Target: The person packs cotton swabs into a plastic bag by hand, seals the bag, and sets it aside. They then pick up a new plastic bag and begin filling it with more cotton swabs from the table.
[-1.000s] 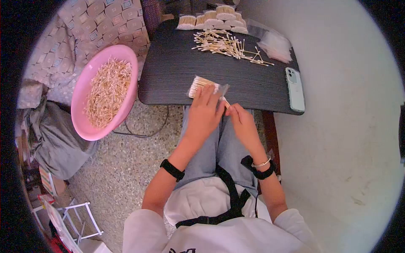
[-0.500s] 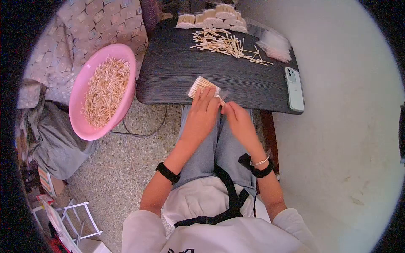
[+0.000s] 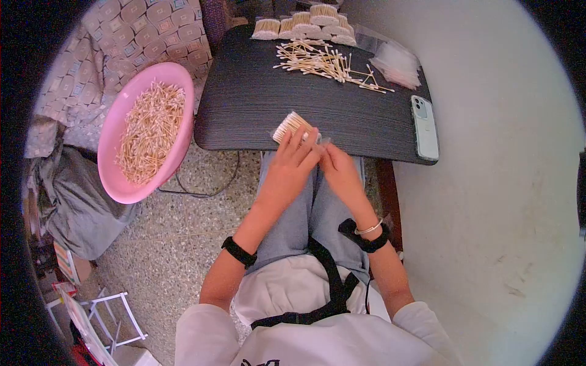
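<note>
A clear bag of cotton swabs (image 3: 293, 125) lies at the front edge of the black table, its swabs side by side with white tips showing. My left hand (image 3: 294, 160) rests over the bag, fingers closed on its near part. At the bag's open-looking end, my right hand (image 3: 337, 168) pinches the clear plastic between thumb and fingers. Both hands nearly touch there, so part of the plastic is hidden. Loose cotton swabs (image 3: 320, 61) are scattered farther back on the table.
Several filled swab packs (image 3: 305, 23) are stacked at the table's back edge. Empty clear bags (image 3: 395, 64) lie at the back right, and a phone (image 3: 425, 128) by the right edge. A pink basin (image 3: 108, 152) full of swabs stands left. A wall (image 3: 488, 152) borders the right.
My right hand has shifted slightly up and closer to my left hand at the plastic end. The bag stays nearly in place under my left hand.
</note>
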`<act>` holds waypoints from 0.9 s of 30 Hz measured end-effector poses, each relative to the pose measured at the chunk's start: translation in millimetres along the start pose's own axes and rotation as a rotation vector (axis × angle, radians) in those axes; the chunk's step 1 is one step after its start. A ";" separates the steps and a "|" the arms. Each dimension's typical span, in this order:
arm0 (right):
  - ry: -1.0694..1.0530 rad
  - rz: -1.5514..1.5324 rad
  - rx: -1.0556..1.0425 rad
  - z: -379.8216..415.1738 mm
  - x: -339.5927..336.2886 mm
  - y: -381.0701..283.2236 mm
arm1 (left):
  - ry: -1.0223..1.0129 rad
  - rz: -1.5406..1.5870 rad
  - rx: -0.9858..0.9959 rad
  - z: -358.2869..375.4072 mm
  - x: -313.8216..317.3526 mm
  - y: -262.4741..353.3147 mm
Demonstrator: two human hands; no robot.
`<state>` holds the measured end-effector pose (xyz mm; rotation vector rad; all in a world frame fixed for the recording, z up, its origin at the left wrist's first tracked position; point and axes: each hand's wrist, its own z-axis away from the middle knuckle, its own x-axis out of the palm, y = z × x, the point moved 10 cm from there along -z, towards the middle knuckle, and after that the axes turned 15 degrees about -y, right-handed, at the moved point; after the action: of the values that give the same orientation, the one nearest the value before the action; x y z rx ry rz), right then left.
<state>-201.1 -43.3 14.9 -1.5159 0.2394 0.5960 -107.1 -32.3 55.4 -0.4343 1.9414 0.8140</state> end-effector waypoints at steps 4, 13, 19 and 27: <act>0.003 0.047 -0.015 -6.1 2.8 3.1 | 0.078 0.139 -0.106 4.5 -16.8 -12.3; 0.043 0.259 0.024 -9.0 0.1 -6.8 | 0.103 0.184 -0.205 10.1 -15.3 -48.6; 0.103 0.300 0.060 -11.0 -1.1 -9.5 | 0.108 0.182 -0.177 9.8 -15.4 -46.2; 0.069 0.461 0.098 -16.4 -1.3 -22.4 | 0.052 0.062 -0.124 6.4 -15.1 -37.7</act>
<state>-187.4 -58.3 33.7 -1.3925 0.6737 0.8819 -73.1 -55.3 53.0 -0.4752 1.9671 0.9761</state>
